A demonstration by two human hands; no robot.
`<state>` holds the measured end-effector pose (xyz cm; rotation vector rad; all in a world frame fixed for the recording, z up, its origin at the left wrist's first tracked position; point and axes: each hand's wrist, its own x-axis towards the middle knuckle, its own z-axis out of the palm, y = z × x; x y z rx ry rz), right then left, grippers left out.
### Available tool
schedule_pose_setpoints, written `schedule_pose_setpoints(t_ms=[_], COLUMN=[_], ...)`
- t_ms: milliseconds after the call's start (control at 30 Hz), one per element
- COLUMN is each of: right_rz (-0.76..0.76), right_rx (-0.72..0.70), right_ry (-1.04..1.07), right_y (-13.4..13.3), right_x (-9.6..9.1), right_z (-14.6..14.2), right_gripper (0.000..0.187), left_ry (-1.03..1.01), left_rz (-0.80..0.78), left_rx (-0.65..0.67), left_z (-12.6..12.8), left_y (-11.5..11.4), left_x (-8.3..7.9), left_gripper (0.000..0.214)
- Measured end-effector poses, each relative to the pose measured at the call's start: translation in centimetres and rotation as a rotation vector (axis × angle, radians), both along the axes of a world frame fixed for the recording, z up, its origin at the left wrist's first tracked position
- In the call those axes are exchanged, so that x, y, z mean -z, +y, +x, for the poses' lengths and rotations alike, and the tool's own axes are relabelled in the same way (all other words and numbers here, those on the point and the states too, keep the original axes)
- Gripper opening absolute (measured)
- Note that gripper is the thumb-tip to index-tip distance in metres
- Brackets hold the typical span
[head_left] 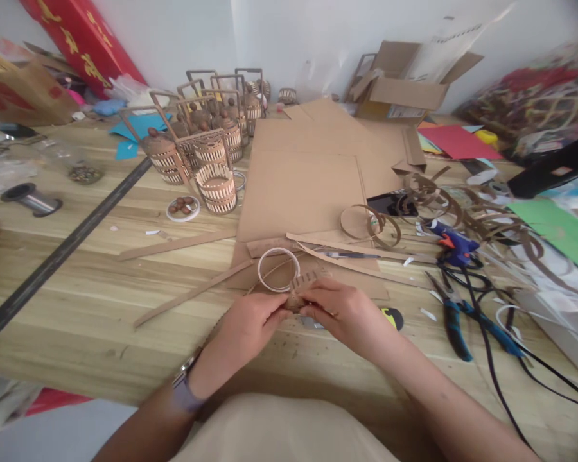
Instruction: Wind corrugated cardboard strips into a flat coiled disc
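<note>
Hands | left hand (248, 328) and right hand (343, 313) both pinch small brown corrugated cardboard strip (304, 282) just beside thin white ring (278, 270) | risk: strip may crease if squeezed hard

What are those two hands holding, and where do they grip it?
The left hand and right hand pinch a corrugated cardboard strip at its near end, beside a thin ring.

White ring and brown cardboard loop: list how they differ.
The white ring is thin and white; the cardboard loop is a wider brown strip. The white ring lies by the left hand and right hand, which pinch a corrugated strip; the cardboard loop sits farther right. Both are round.
</note>
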<state>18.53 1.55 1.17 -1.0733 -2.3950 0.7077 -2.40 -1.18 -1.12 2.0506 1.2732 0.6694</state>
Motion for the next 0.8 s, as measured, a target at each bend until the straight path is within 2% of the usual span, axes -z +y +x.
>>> schedule_pose_setpoints(t_ms=[100,167,267,400,600,800], right_rz=[0.005,-0.031,-0.162,-0.344,-0.423,-0.374], right_rx=[0.041,0.128,0.304,0.434,0.448,0.397], right_ry=[0.018,0.112,0.284,0.488,0.531,0.494], right_y=[-0.1,0.0,0.1,-0.5,-1.6,-1.4], right_x=[0.3,0.5,1.0,2.0,2.3,2.1], right_z=[-0.2,-0.4,-1.0,-2.0,-3.0,-2.9], right_gripper=[0.014,0.012,0.013,0.021,0.028,0.033], left_ry=[0.002,-0.053,-0.124,-0.085,-0.021,-0.064], left_rz=[0.052,0.108,0.223,0.311,0.389,0.305], left_rx=[-0.011,-0.093,-0.213,-0.196,-0.179,-0.165], left_z=[0.0,0.0,0.2,0.7,1.1,0.9], left_y=[0.0,0.0,-0.1,-0.6,-0.9,-0.8], left_x=[0.2,0.4,1.0,1.5,1.7,1.2], left_gripper=[0.016,0.016,0.031,0.044,0.043,0.041])
